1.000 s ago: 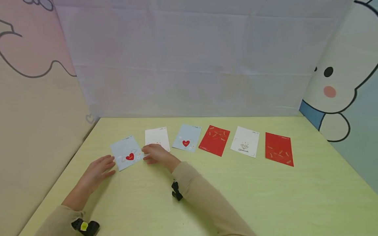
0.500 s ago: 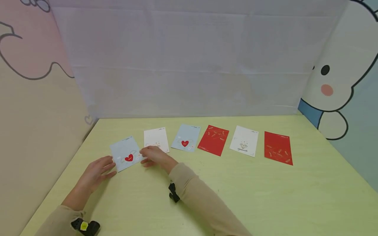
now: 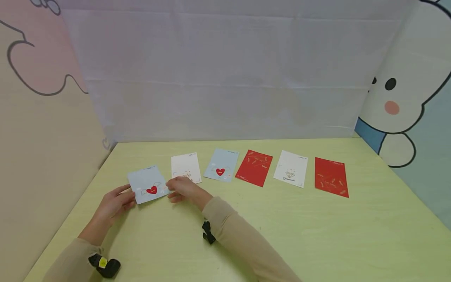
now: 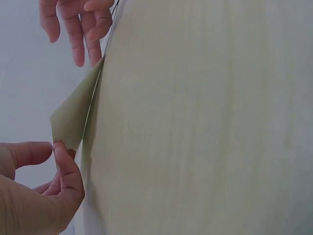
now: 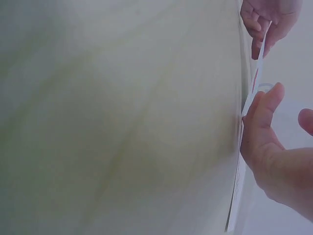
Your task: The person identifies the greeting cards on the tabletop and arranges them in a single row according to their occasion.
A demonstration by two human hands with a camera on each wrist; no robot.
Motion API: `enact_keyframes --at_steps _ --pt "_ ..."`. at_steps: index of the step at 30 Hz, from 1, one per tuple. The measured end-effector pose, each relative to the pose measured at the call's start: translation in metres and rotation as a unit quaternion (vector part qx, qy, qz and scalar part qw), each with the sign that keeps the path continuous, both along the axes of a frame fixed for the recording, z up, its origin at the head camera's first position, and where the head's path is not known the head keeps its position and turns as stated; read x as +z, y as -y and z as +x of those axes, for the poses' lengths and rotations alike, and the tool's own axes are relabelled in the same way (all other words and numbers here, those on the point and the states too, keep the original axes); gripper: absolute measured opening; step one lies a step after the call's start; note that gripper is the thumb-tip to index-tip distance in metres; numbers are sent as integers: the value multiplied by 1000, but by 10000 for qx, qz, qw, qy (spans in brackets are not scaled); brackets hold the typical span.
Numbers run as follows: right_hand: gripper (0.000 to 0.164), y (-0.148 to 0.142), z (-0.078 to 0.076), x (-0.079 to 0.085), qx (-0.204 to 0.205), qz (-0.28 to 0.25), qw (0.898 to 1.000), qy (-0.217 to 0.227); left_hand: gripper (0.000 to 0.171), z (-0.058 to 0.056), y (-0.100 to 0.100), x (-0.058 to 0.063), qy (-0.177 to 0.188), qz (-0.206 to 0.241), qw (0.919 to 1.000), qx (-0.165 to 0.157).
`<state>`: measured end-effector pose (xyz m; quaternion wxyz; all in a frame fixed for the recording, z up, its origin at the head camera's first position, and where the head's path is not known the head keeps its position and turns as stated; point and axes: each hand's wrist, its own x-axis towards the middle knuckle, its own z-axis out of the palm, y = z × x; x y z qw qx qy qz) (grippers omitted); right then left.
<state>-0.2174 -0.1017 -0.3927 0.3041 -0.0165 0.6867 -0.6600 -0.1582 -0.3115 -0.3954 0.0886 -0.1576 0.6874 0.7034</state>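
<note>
The rectangular pale-blue paper card with a red heart print (image 3: 149,183), the reference item, spans the two hands. Its left end is raised off the yellow-green wood-grain table (image 3: 176,246); its right corner sits low, near the table surface.

The left hand (image 3: 114,206) grasps the reference card's left edge. The left wrist view shows the edge pinched between its digits, with fingertips bearing on the raised underside.

The right hand (image 3: 186,190) is at the reference card's right corner. Its fingers are unclenched and touch the corner; in the right wrist view a gap separates them from the thumb.

A white paper card with a gold diamond print (image 3: 184,163) lies behind and to the right of the reference card, its lower part hidden by the right hand. Farther right of the reference card, in sequence, lie a second pale-blue heart card (image 3: 222,160), a red card with gold marks (image 3: 254,168), a second white diamond card (image 3: 290,168) and a second red card (image 3: 331,176). These four are apart from both hands.
</note>
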Motion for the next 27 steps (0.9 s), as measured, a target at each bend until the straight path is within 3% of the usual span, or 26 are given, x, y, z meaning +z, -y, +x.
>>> enact_keyframes --at_steps 7,19,27 --pt "19 -2 1 -3 -66 115 9999 -108 68 -3 0 -1 -239 -108 9996 -38" --pt "23 -6 2 -6 -222 187 9989 -363 67 3 -4 3 -228 -510 9984 -49" --pt "24 -12 3 -3 -219 316 9975 -589 68 9 -5 6 -327 -828 9948 -501"
